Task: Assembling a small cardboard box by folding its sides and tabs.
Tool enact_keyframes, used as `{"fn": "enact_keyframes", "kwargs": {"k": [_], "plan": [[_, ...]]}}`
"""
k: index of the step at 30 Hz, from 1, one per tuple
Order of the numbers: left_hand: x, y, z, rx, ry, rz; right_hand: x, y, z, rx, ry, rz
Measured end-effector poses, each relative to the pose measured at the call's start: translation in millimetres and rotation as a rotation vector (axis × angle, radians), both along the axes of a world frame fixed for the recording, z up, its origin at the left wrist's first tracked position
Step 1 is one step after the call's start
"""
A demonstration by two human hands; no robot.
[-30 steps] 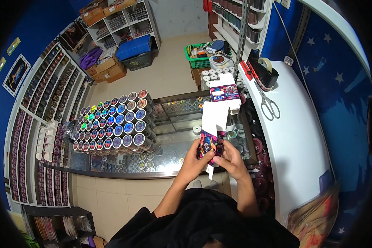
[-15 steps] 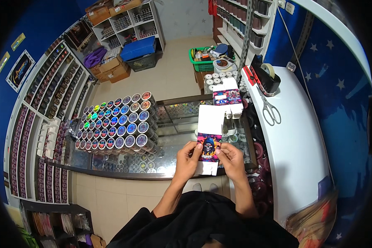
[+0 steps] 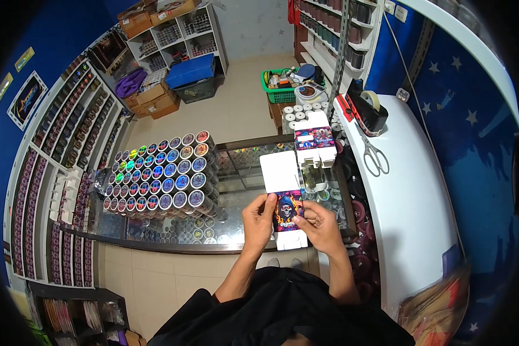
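Observation:
A flat, unfolded cardboard box (image 3: 282,196) with white flaps and a colourful skull print is held over the glass counter (image 3: 236,173). My left hand (image 3: 258,222) grips its left edge. My right hand (image 3: 320,226) grips its right edge, thumb on the printed panel. Just beyond it lies another flat printed box (image 3: 315,140) with white flaps. A block of several round tins (image 3: 158,173) with colourful lids is stacked on the counter to the left of my hands.
A white counter (image 3: 409,196) on the right carries scissors (image 3: 375,155) and a black tape dispenser (image 3: 368,109). A green basket (image 3: 279,86), a blue bin (image 3: 190,72) and cardboard cartons (image 3: 153,98) stand on the floor. Shelves line the left wall.
The box has been lowered from a raised, upright hold to lie flatter over the counter. Both hands shifted to its lower printed part.

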State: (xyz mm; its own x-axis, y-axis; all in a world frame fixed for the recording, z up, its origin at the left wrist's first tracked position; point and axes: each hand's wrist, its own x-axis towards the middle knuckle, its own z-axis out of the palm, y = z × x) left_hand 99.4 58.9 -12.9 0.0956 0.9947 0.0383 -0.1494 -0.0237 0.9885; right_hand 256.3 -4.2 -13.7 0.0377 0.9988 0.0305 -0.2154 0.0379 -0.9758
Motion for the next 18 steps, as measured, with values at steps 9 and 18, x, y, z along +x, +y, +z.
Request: {"fn": "enact_keyframes", "kwargs": {"k": [9, 18], "plan": [[-1, -9, -10, 0.048, 0.138, -0.160, 8, 3, 0, 0.018, 0.036, -0.177], [1, -7, -19, 0.095, 0.119, 0.018, 14, 5, -4, -0.009, -0.040, -0.054]]}}
